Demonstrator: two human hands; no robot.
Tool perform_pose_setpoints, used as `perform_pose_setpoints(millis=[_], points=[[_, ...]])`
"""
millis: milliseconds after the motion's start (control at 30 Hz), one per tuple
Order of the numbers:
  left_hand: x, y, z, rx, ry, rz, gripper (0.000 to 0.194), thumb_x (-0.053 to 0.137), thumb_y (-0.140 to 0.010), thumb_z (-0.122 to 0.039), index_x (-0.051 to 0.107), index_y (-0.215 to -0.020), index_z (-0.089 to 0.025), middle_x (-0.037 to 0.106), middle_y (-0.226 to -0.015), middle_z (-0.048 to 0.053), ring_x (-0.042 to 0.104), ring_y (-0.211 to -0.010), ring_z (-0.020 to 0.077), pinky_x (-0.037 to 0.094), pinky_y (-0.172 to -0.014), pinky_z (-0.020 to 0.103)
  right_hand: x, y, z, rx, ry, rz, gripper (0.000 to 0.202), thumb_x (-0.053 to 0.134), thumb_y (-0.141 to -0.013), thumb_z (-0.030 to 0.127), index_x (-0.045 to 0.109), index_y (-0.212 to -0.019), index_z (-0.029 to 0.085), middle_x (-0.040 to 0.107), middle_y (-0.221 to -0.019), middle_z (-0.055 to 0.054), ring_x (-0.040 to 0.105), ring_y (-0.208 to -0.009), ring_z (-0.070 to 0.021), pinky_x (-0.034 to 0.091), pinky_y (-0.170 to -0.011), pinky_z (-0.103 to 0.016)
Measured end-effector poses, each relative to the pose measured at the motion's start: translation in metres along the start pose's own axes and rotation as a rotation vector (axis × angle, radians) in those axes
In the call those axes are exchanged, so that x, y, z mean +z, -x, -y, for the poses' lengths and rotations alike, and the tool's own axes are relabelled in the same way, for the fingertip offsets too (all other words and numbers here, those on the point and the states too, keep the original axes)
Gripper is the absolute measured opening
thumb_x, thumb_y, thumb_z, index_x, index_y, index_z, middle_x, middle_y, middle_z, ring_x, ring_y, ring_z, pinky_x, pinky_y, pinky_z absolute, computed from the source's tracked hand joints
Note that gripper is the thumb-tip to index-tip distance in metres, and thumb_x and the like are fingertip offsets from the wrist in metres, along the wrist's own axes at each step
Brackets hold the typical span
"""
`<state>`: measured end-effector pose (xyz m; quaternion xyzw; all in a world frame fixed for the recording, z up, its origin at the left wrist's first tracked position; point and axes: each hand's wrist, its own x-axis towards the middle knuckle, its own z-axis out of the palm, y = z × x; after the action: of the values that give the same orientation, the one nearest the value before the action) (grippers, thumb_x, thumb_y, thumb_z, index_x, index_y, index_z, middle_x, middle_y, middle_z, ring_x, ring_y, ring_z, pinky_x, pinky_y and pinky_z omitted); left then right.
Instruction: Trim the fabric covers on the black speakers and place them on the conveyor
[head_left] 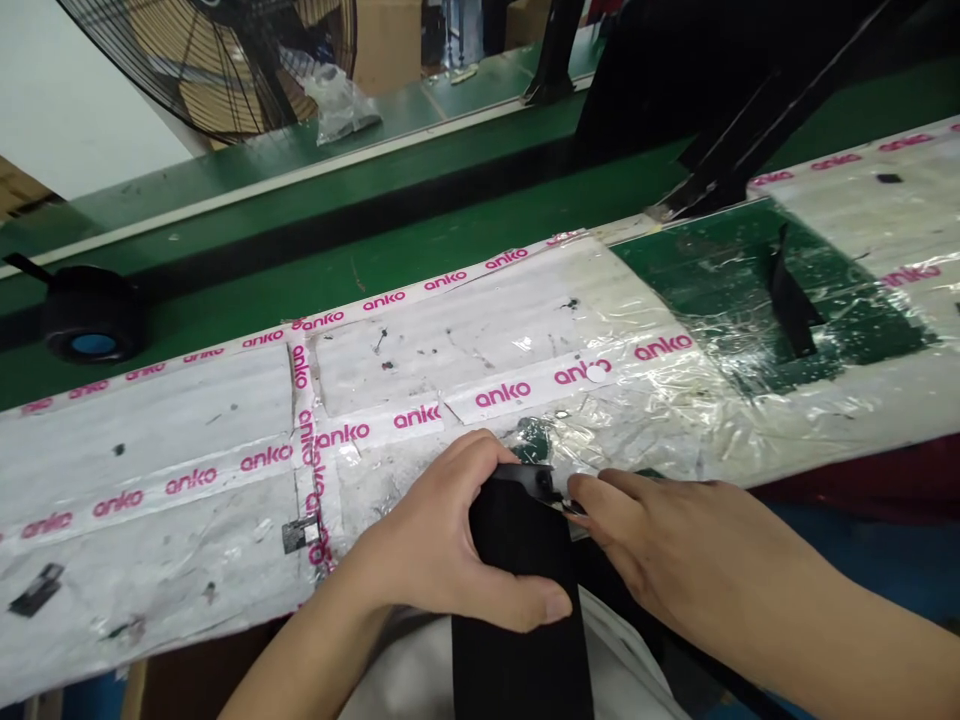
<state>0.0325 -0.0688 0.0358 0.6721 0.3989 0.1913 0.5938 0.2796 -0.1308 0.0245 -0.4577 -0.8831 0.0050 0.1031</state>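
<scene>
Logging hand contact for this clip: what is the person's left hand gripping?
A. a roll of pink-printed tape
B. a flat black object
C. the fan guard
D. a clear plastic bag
B: the left hand wraps around the flat black object at the table edge, while the right hand touches its top corner.

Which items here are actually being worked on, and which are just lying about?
In hand: black strap, gripped by left hand; small metal piece at its end, pinched by right hand.

Lying about: tape roll, fan, plastic bag, black scraps on the taped table.
</scene>
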Motion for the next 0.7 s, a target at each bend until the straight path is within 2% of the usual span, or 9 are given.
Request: perform_pose_setpoints(millis=[100,200,267,300,367,433,500,600,700], points=[[-0.001,0.000,0.001,-0.005,0.022,-0.003,0.059,0.100,-0.058,-0.049,0.060,-0.094,-0.026,0.059,-0.096,-0.002,0.055,-0.087,0.0204,0.044,-0.075,0.033,-0.005,-0.002,0.001,-0.009,-0.032,-0.029,0.024,0.043,-0.104,0.005,0.051,-0.103,0.027,0.061,-0.065,0.006,0.063,-0.041,-0.0199,0.032,-0.041,-0.035],[-0.001,0.001,0.000,-0.020,0.051,0.003,0.060,0.102,-0.055,-0.047,0.059,-0.090,-0.025,0.059,-0.094,-0.002,0.055,-0.087,0.0205,0.043,-0.073,0.032,-0.014,0.000,0.003,0.005,-0.054,-0.099,0.024,0.029,-0.120,0.020,0.052,-0.115,0.025,0.071,-0.074,0.004,0.068,-0.046,-0.0183,0.042,-0.039,-0.035],[0.002,0.003,-0.001,-0.022,0.042,-0.001,0.061,0.103,-0.056,-0.048,0.060,-0.093,-0.026,0.060,-0.096,-0.001,0.056,-0.088,0.0213,0.046,-0.075,0.034,-0.017,0.003,0.008,0.092,-0.136,-0.132,0.026,0.028,-0.125,0.027,0.053,-0.123,0.025,0.077,-0.083,0.002,0.074,-0.053,-0.0163,0.050,-0.043,-0.030],[0.004,0.004,-0.002,-0.023,0.026,-0.012,0.062,0.103,-0.057,-0.049,0.061,-0.096,-0.026,0.060,-0.100,0.000,0.057,-0.090,0.0222,0.048,-0.078,0.035,-0.018,0.004,0.011,0.181,-0.261,-0.132,0.023,0.033,-0.125,0.032,0.055,-0.123,0.026,0.079,-0.087,0.002,0.077,-0.059,-0.0156,0.054,-0.047,-0.026],[0.009,0.007,-0.005,-0.028,-0.010,-0.048,0.067,0.103,-0.060,-0.046,0.062,-0.110,-0.027,0.060,-0.114,0.003,0.060,-0.101,0.0258,0.056,-0.089,0.042,-0.015,0.006,0.020,0.468,-0.690,-0.099,0.019,0.056,-0.119,0.047,0.063,-0.117,0.029,0.080,-0.090,0.002,0.080,-0.072,-0.0181,0.060,-0.057,-0.023],[0.013,0.009,-0.009,-0.013,-0.016,-0.045,0.089,0.104,-0.058,-0.042,0.059,-0.133,-0.030,0.055,-0.135,0.008,0.062,-0.117,0.0312,0.060,-0.104,0.052,-0.007,0.009,0.030,0.784,-1.104,-0.083,0.034,0.079,-0.103,0.061,0.069,-0.111,0.030,0.077,-0.090,0.001,0.078,-0.080,-0.0228,0.064,-0.066,-0.028],[0.014,0.012,-0.011,0.001,0.017,0.007,0.112,0.106,-0.056,-0.041,0.048,-0.151,-0.035,0.045,-0.153,0.012,0.059,-0.133,0.0372,0.058,-0.115,0.060,0.002,0.013,0.037,0.980,-1.280,-0.114,0.049,0.089,-0.092,0.069,0.068,-0.113,0.030,0.071,-0.087,0.002,0.070,-0.074,-0.0214,0.061,-0.065,-0.031],[0.014,0.015,-0.008,-0.064,0.046,0.024,0.120,0.109,-0.059,-0.048,0.042,-0.158,-0.038,0.038,-0.167,0.013,0.052,-0.147,0.0428,0.054,-0.122,0.065,0.010,0.022,0.042,1.073,-1.351,-0.175,0.057,0.085,-0.093,0.075,0.061,-0.120,0.031,0.059,-0.081,0.006,0.052,-0.060,-0.0147,0.046,-0.056,-0.029],[0.018,0.018,0.002,-0.209,0.083,-0.009,0.123,0.113,-0.052,-0.050,0.044,-0.152,-0.036,0.051,-0.159,0.014,0.059,-0.140,0.0432,0.055,-0.117,0.066,0.012,0.030,0.044,1.087,-1.412,-0.216,0.055,0.082,-0.095,0.075,0.057,-0.118,0.031,0.052,-0.077,0.009,0.040,-0.054,-0.0128,0.038,-0.054,-0.031]])
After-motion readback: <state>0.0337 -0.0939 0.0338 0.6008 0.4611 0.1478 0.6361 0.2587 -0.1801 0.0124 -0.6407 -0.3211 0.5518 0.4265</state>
